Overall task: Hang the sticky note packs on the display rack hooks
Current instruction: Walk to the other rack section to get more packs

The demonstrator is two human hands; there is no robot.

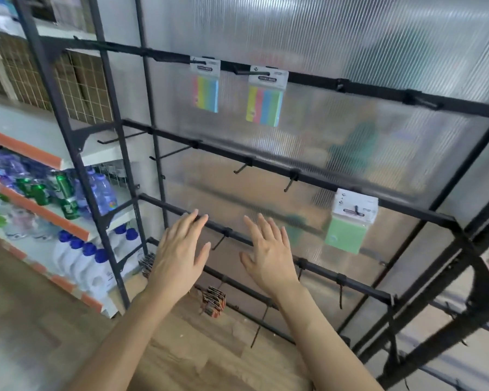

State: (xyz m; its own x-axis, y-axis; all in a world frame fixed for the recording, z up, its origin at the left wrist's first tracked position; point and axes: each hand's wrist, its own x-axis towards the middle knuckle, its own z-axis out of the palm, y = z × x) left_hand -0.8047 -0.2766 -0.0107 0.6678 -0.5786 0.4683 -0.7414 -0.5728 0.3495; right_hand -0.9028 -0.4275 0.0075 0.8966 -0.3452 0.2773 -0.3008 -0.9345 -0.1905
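Observation:
A black display rack [266,165] with horizontal bars and hooks stands before a ribbed translucent panel. Two multicolour sticky note packs hang from the top bar, one [206,86] on the left and one [266,101] to its right. A green sticky note pack [347,224] hangs from a hook on the second bar at the right. My left hand [178,255] and my right hand [268,255] are raised side by side in front of the third bar, fingers straight and spread, holding nothing. Several hooks on the middle bars are bare.
Small dark packs [213,301] hang low on the rack. Shelves at the left carry green bottles [65,193], a blue water jug [102,193] and white jugs with blue caps [82,263]. Wooden floor [26,320] lies below.

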